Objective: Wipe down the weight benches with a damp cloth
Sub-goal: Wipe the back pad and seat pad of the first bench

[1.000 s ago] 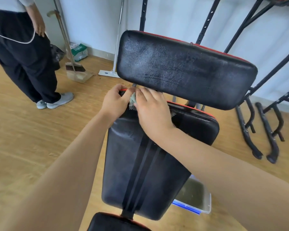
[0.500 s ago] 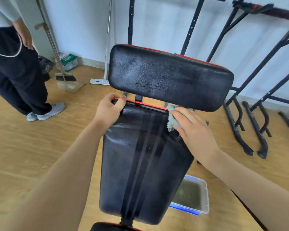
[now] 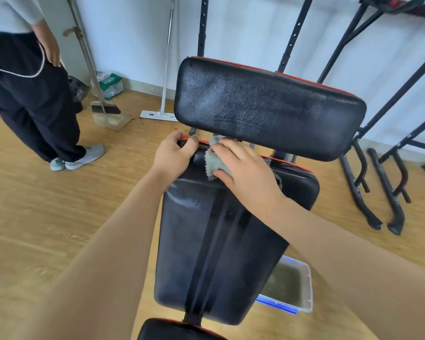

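A black weight bench with red edging fills the middle of the view: a long back pad [image 3: 219, 241] and a raised head pad [image 3: 268, 106] beyond it. My left hand [image 3: 174, 157] grips the top left corner of the back pad, fingers curled over its red edge. With straight fingers, my right hand [image 3: 243, 168] presses a small grey-green cloth [image 3: 214, 161] flat on the top of the back pad, just right of the left hand. Most of the cloth is hidden under the palm.
A clear plastic tub [image 3: 290, 288] of murky water sits on the wood floor right of the bench. A person [image 3: 32, 99] stands at the left by a broom and dustpan [image 3: 108, 114]. Black rack legs [image 3: 378, 192] stand at the right, a white mop [image 3: 162, 111] by the wall.
My right hand slid the cloth right along the top of the back pad, then back left beside the left hand. The left hand kept its grip on the corner.
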